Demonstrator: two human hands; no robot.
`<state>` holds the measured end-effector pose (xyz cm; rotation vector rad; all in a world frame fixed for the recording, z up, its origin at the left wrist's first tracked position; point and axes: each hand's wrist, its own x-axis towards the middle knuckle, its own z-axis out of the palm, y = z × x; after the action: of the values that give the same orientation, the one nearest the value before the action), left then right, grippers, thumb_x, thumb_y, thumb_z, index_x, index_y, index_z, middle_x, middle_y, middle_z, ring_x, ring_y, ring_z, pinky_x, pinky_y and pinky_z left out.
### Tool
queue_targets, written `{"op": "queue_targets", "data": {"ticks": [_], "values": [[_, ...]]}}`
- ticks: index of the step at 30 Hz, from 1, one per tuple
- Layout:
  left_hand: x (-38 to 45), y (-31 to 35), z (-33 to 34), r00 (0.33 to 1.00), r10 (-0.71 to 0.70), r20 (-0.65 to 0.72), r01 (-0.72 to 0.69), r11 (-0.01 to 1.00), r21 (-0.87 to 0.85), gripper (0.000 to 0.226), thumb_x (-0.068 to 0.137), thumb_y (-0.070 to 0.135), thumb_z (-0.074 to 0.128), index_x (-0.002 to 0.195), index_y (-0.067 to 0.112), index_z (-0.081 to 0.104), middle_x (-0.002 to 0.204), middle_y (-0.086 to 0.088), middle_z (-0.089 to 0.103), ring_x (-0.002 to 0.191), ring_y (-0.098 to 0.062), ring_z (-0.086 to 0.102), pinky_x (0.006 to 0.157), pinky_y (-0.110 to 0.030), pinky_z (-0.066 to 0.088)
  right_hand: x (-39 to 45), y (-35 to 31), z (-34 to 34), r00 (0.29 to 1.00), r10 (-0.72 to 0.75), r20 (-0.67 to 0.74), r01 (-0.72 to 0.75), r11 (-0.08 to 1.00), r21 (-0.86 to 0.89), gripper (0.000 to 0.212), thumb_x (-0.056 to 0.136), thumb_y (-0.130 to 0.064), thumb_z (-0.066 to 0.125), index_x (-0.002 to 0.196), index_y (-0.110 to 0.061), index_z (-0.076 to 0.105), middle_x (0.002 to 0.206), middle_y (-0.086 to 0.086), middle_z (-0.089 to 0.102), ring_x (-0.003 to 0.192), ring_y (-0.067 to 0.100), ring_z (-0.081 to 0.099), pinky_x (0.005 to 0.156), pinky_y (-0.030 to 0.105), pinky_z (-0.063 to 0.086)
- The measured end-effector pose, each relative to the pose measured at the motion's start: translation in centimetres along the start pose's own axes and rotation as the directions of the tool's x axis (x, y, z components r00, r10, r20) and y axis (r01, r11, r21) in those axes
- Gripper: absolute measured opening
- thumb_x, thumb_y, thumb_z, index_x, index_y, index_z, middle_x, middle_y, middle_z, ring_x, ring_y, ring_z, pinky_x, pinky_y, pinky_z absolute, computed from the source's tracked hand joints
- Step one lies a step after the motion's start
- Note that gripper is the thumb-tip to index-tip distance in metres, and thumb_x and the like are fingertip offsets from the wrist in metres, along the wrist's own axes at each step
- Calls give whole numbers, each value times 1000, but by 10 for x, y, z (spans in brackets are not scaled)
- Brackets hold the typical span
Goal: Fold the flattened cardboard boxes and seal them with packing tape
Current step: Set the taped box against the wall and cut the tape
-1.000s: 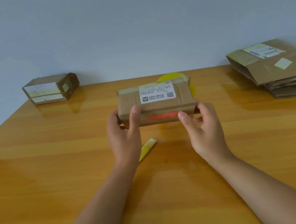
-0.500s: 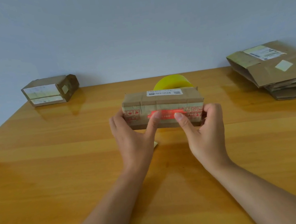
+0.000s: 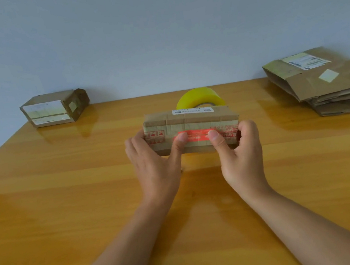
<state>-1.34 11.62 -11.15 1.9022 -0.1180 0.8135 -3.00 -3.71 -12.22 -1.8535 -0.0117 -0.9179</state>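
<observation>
A small folded cardboard box (image 3: 190, 122) with a red printed strip on its near face and a white label on top is at the table's middle. My left hand (image 3: 155, 161) grips its left end, thumb pressed on the red strip. At the right end my right hand (image 3: 239, 152) holds it the same way, fingers wrapped round the corner. Behind the box, a yellow roll of packing tape (image 3: 198, 97) stands partly hidden.
A taped, finished box (image 3: 55, 108) sits at the back left of the orange wooden table (image 3: 67, 202). A stack of flattened cardboard boxes (image 3: 330, 83) lies at the back right. A pale wall rises behind the table.
The box has been turned so its red-printed side faces me and its label faces up. Both thumbs have shifted onto the red strip. The yellow scrap on the table is now hidden.
</observation>
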Motion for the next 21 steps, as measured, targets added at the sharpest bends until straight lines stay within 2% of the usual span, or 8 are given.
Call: {"op": "queue_targets", "data": {"ticks": [3,6,10,12,15,18,21], "values": [[0,-5,-5,1000,21,1,-21,1000,-22,31,97,50,51,109,22,47,100,19,40,94,-17,47,79,-14,40,3,6,-7,1000,-30,5,30,999,-23,33,99,-47,44,88,-16,49,85,0,51,77,12,51,66,21,41],[3,-6,-7,1000,9,-17,-9,1000,-30,17,100,36,51,107,21,49,99,17,43,89,-10,48,75,-9,39,3,9,-8,998,-57,19,58,996,-70,36,102,-38,38,81,-12,50,76,-4,49,69,10,46,60,17,34],[2,-3,-7,1000,-14,0,14,998,-60,22,101,35,51,111,16,57,100,14,45,89,0,48,76,-9,40,5,11,-9,999,-44,-7,44,994,-95,32,104,-31,40,80,-13,51,74,-9,48,69,7,47,59,14,34],[1,-3,-8,1000,-24,-6,23,997,-77,23,103,31,49,112,13,60,98,11,47,87,4,47,74,-6,38,5,11,-11,1000,-31,6,31,995,-90,32,103,-32,40,83,-11,54,77,-6,51,71,8,48,60,15,36],[5,-6,-11,999,-39,-18,38,997,-72,22,103,30,49,107,13,63,93,11,49,80,2,47,69,-8,38,2,10,-10,998,-52,35,55,994,-93,32,103,-30,41,86,-7,56,81,-1,52,73,10,48,62,16,38],[6,-6,-13,997,-75,4,75,991,-111,20,104,29,48,102,17,64,91,9,52,80,1,48,68,-9,39,4,12,-10,999,-39,22,41,993,-108,31,102,-29,41,82,-9,53,76,-6,50,71,7,48,59,14,35],[5,-8,-13,1000,-30,-1,30,996,-84,24,105,29,45,100,19,66,88,11,53,80,-1,49,66,-10,38,5,16,-12,999,-39,7,39,992,-117,31,103,-29,41,82,-10,54,76,-8,50,72,5,50,59,13,34]]}}
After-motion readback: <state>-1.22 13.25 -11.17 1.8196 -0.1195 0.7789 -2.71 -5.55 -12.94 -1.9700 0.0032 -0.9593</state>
